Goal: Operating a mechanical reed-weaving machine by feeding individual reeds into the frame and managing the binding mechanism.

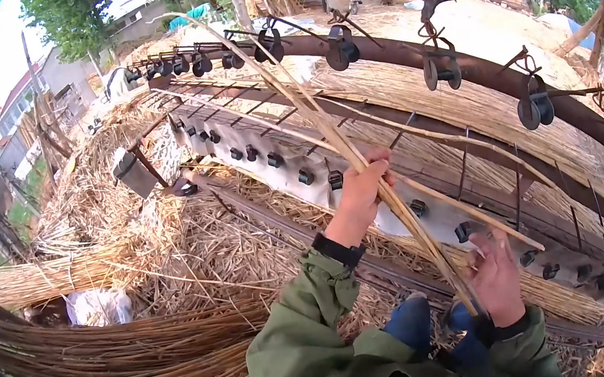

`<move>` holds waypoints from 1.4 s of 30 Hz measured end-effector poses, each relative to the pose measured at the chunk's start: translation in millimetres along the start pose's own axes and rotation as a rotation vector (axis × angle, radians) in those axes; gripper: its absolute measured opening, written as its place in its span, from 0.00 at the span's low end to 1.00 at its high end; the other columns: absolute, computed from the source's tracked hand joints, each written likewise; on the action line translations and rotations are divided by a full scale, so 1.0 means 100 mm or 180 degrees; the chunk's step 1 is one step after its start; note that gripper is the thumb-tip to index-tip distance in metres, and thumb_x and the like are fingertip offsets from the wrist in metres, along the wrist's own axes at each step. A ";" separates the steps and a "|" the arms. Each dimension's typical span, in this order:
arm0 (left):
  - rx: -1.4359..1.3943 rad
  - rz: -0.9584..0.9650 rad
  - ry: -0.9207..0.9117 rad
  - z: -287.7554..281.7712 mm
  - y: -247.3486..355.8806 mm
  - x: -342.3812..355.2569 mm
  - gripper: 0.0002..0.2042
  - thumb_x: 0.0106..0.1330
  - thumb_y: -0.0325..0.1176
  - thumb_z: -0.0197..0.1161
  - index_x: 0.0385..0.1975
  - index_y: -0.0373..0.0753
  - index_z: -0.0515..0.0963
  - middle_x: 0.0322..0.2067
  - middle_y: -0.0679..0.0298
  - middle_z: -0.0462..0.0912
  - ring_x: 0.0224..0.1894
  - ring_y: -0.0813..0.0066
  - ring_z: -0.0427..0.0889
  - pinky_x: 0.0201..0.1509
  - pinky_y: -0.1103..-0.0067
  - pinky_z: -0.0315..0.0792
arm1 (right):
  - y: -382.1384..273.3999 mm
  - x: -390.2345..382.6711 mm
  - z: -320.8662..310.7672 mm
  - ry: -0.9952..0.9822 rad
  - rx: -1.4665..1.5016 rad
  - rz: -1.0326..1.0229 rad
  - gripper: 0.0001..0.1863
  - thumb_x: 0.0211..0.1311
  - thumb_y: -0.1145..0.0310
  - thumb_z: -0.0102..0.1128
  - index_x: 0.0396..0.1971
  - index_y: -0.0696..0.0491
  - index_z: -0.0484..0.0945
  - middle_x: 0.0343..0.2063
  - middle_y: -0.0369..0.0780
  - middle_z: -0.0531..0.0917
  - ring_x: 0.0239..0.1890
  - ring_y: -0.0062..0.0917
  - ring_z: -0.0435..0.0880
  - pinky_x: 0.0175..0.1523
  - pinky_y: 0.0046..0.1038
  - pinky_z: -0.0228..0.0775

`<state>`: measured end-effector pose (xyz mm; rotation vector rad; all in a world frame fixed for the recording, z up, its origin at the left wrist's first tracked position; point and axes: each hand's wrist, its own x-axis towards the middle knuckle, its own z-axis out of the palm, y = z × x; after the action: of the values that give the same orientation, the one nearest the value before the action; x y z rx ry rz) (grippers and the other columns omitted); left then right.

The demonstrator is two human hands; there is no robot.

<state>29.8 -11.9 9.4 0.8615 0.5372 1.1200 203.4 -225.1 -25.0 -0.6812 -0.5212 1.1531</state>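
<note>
My left hand (367,188) is closed around a thin bundle of long, pale reed stalks (333,132). The bundle slants from the upper left down to the lower right, its far tips spreading over the metal frame. My right hand (496,276) is beside the bundle's lower end, fingers apart and slightly bent, the thumb side close to the stalks. One loose stalk (472,213) runs out from the left hand and passes by the right fingertips. Under both hands lies a long rack with a pale strip (285,179), black spools and upright metal pins.
A curved rusty beam (391,52) with hanging black rollers (534,108) arches over a layer of laid reeds (416,111). Brown stalks (134,373) are heaped at the lower left. Loose straw (195,261), a white bag (99,307) and a metal bar (267,218) are nearby.
</note>
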 end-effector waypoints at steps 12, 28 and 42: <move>-0.0322 0.0025 0.0545 -0.49 -0.10 0.10 0.06 0.57 0.22 0.50 0.34 0.34 0.71 0.28 0.61 0.74 0.23 0.79 0.69 0.25 0.80 0.68 | -0.05 -0.18 -0.04 -0.0385 -0.1449 -0.0903 0.13 0.62 0.63 0.52 0.39 0.57 0.72 0.24 0.36 0.72 0.21 0.18 0.68 0.27 0.20 0.62; -0.0530 0.0325 0.0569 -0.24 -0.14 0.33 0.04 0.56 0.21 0.52 0.31 0.34 0.71 0.24 0.64 0.72 0.20 0.79 0.69 0.22 0.81 0.66 | -0.36 -0.76 -0.96 0.1321 -0.2079 -0.0992 0.10 0.64 0.67 0.44 0.26 0.56 0.69 0.16 0.32 0.65 0.18 0.14 0.62 0.23 0.17 0.54; -0.0489 0.0521 0.0419 -0.62 0.33 0.82 0.13 0.62 0.24 0.47 0.47 0.34 0.64 0.39 0.57 0.72 0.38 0.71 0.76 0.44 0.80 0.74 | -0.39 -1.02 -1.09 0.1487 -0.2521 -0.1008 0.09 0.62 0.68 0.47 0.27 0.57 0.72 0.18 0.33 0.69 0.20 0.14 0.66 0.25 0.16 0.57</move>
<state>-4.5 89.9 4.0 0.7108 0.4882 1.3565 270.1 -355.0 -75.5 -1.4468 -0.6522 0.4298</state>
